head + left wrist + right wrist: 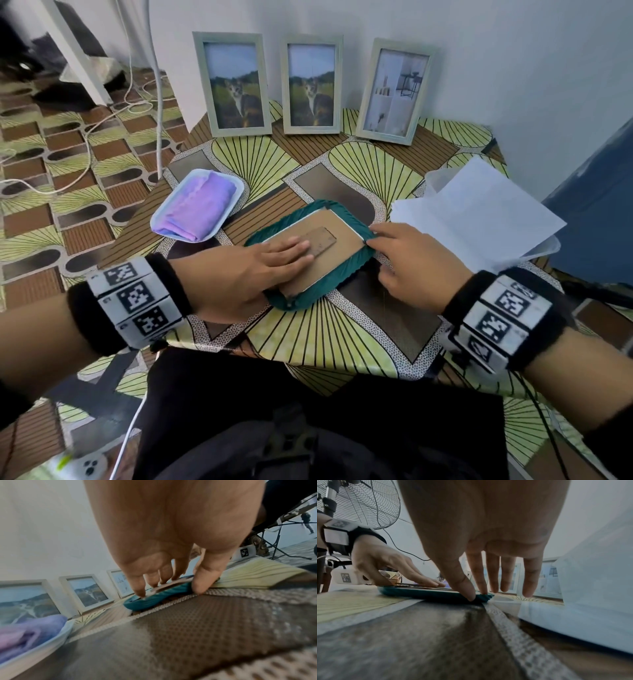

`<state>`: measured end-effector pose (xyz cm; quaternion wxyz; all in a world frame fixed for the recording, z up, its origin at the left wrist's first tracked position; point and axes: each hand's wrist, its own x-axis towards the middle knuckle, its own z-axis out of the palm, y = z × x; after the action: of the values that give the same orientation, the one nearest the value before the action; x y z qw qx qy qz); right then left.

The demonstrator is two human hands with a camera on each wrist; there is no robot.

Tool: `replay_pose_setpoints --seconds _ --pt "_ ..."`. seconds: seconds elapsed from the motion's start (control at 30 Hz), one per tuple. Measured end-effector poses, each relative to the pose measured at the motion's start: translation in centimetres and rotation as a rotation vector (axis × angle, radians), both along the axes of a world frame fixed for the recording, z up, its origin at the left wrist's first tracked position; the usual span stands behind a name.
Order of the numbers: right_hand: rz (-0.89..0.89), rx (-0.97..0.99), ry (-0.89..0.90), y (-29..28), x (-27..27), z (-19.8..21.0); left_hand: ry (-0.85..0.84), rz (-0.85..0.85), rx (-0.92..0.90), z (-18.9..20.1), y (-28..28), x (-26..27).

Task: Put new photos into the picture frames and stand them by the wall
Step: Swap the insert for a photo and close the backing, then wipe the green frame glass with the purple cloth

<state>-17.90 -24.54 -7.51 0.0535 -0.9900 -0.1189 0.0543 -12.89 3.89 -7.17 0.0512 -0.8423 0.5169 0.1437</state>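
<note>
The patterned desk (pixel 342 329) is filling the middle of the head view, with three pale frames (pixel 311 84) leaning upright against the wall along its upper edge and white sheets of paper (pixel 479 212) lying at center right. At frame center a teal frame (pixel 308 253) is lying face down, brown backing up. The left hand (pixel 246 274) is pressing flat, fingers straight, on that backing, while the right hand (pixel 414 263) is pinching the frame's right corner with thumb and forefinger.
</note>
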Motion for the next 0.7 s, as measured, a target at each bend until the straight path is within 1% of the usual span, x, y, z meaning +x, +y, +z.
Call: replay_pose_setpoints --seconds 0.1,0.17,0.23,0.33,0.4,0.5,0.6,0.7 --pt "0.004 0.018 0.002 -0.1 -0.7 0.0 0.045 -0.003 -0.077 -0.1 0.4 -0.4" --pt "-0.009 0.022 -0.020 -0.2 -0.7 0.1 0.019 -0.030 -0.118 -0.1 0.6 -0.6" --pt "-0.024 0.044 -0.047 -0.2 -0.4 0.3 0.006 -0.023 -0.138 -0.2 0.7 -0.9" --pt "-0.029 0.088 -0.033 0.0 -0.2 0.6 0.032 0.042 -0.092 -0.4 0.6 -1.4" --pt "-0.020 0.115 -0.024 0.1 -0.2 0.7 0.013 0.073 -0.053 -0.4 0.2 -1.6" --pt "-0.019 0.183 -0.063 -0.1 -0.5 0.9 -0.014 0.109 -0.137 0.0 0.0 -1.7" --pt "-0.001 0.235 -0.118 -0.1 -0.9 1.2 -0.022 0.098 -0.218 0.3 0.0 -1.9" --pt "0.008 0.298 -0.224 -0.6 -1.0 2.0 0.068 0.112 -0.295 0.7 -0.1 -1.8"
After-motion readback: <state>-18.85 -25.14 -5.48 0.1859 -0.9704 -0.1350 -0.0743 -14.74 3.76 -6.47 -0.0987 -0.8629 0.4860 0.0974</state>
